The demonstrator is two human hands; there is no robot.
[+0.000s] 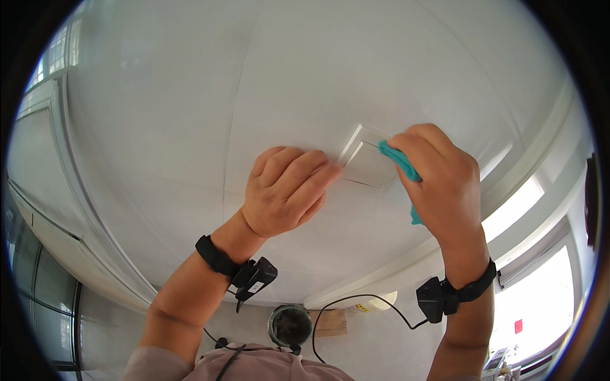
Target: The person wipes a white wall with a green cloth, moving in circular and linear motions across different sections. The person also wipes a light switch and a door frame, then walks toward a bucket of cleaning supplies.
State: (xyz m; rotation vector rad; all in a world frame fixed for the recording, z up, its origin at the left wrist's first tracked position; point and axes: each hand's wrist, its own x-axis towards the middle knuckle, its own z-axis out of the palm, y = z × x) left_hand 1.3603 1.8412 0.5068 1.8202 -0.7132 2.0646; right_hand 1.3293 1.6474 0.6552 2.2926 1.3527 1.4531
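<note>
A square white wall switch plate (pixel 370 162) sits on a pale, glossy wall. My right hand (pixel 438 176) pinches a folded teal cloth (pixel 401 161) against the plate's right side. More of the cloth shows below the thumb, and the rest is hidden by the hand. At the plate's left edge is my left hand (pixel 291 188), with its fingers curled and the index fingertip by the frame's lower left corner. Its palm side is turned away, so I cannot tell whether it holds anything. The right hand covers part of the plate's right edge.
Each wrist wears a black strapped device; a cable (pixel 362 296) hangs from the right one. Below stand a dark bucket (pixel 289 325), a wooden board (pixel 331 323) and a pale container (pixel 381 301). A white door (pixel 38 138) is at left, a bright window (pixel 538 295) at right.
</note>
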